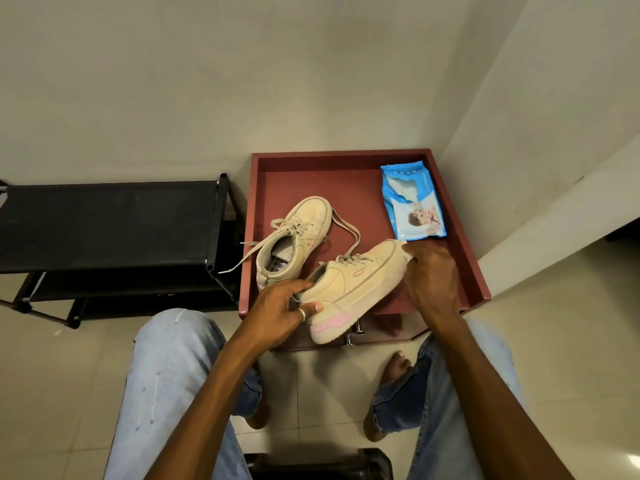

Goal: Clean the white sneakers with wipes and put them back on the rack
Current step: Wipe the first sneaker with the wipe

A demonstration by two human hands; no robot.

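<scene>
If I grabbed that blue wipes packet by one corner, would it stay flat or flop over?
Probably flop: the wipes packet looks like a soft plastic pouch, creased near its top. It likely won't roll, since it lies flat on the red tray. Its glossy film may feel a bit slippery.

Bare tray floor open behind sneakers; wipes pack fills right corner; rack flanks left.

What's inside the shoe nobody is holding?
The free sneaker shows a grey insole with dark dots near its heel. Its toe end is covered by the laces and upper.
</scene>
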